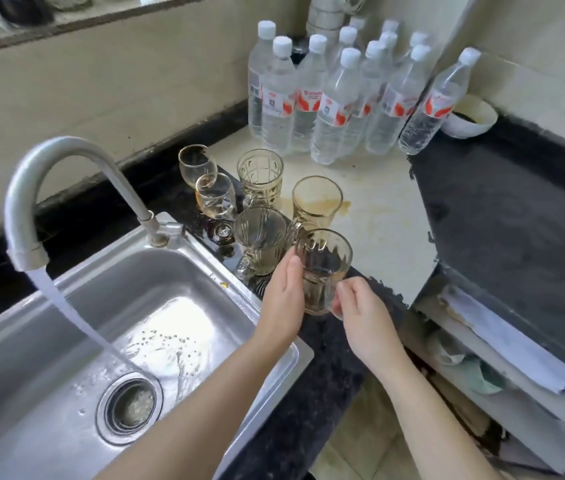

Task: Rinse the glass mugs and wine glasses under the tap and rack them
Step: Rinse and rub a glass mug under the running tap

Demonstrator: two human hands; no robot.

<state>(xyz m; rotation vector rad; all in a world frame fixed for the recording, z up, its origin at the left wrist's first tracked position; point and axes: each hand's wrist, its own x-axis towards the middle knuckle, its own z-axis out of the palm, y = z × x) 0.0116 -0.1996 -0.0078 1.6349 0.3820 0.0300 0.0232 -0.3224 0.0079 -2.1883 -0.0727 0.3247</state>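
Cradling one glass mug (322, 268) between both hands, the person has it just right of the sink (267, 327), over the dark counter edge, upright with its mouth up. The left hand (282, 299) lies flat along the mug's left wall, fingers straight and pressed together, more steadying than clutching, while the right hand (360, 317) comes in from the near right with thumb and fingers curled at the mug's lower side (probably on the handle, though glass on glass makes that hard to read). So the mug sits between the two palms, its rim above the fingertips and its base level with the knuckles. Two hands on wet, slippery glass looks like a sensible choice. The tap (31, 209) runs hard into the basin at left, well apart from the mug, so my guess is the rinse for this one comes next. Beyond the hands stand three more mugs (260, 174) and two wine glasses (213, 195), clustered beside the sink for easy reach. Water bottles (336, 98) crowd the far corner. No rack shows.
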